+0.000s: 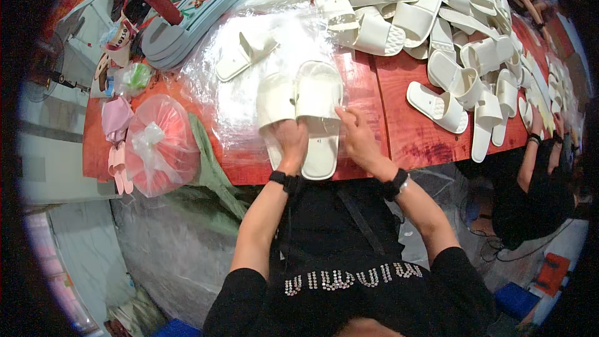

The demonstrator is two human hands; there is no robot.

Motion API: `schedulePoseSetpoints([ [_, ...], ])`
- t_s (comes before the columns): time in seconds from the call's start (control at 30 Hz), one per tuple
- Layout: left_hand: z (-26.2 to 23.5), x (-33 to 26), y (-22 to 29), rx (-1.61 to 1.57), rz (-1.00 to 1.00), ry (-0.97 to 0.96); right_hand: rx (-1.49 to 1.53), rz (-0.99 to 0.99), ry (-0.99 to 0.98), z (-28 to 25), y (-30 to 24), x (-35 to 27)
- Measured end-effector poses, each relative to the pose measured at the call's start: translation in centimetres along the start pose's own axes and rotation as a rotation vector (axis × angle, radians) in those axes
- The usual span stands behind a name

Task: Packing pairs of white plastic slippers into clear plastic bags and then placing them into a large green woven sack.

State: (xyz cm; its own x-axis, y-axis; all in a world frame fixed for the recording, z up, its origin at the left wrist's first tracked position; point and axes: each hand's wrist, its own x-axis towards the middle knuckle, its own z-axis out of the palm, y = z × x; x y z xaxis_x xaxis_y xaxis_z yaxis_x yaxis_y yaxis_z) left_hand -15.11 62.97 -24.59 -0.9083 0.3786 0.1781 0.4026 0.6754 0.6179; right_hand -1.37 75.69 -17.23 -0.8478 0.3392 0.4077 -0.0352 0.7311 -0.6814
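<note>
A pair of white foam slide sandals [309, 112] is being held side by side on clear plastic bags [249, 97] by the left hand [290, 140] and right hand [355, 134], both closed on the soles; not yet bagged, while a white sandal heap [449, 31] is waiting on the red wooden table [412, 137].

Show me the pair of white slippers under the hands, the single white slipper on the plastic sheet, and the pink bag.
pair of white slippers [318, 97], head view, right slipper's strap.
single white slipper [244, 55], head view, its strap.
pink bag [163, 143], head view, its bulging side.

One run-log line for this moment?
left hand: on left slide sandal | right hand: on right slide sandal | pair on clear plastic bag, red table
</note>
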Motion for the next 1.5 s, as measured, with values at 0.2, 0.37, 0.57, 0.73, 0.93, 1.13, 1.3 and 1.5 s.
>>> schedulePoseSetpoints([
  [0.2,-3.9,-3.5,0.9,-0.196,0.198,-0.134,-0.436,-0.231,0.01,-2.7,-5.9,-0.7],
  [0.37,-6.6,-5.2,3.6,-0.265,0.43,0.071,-0.396,-0.457,-0.094,-1.4,-7.1,0.7],
  [0.57,-9.7,-6.2,5.7,-0.257,0.325,0.03,-0.329,-0.677,-0.244,0.6,-7.9,-1.4],
  [0.73,-11.5,-5.8,6.2,-0.15,0.236,0.08,0.203,-0.711,-0.549,-0.4,-11.0,-4.1],
  [0.93,-11.6,-4.5,7.0,-0.04,0.132,0.106,0.271,-0.638,-0.628,-2.9,-10.2,-8.1],
  [1.13,-4.7,-1.4,4.8,-0.202,0.003,0.088,-0.244,-0.401,-0.147,-3.8,-6.3,-9.8],
  [1.3,-1.8,0.3,3.8,0.044,0.246,-0.267,-0.324,-0.312,-0.145,-2.3,-3.2,-10.2],
  [1.5,-0.6,-0.4,3.9,0.094,0.402,-0.006,-0.31,0.163,-0.128,-2.5,-2.6,-10.8],
])
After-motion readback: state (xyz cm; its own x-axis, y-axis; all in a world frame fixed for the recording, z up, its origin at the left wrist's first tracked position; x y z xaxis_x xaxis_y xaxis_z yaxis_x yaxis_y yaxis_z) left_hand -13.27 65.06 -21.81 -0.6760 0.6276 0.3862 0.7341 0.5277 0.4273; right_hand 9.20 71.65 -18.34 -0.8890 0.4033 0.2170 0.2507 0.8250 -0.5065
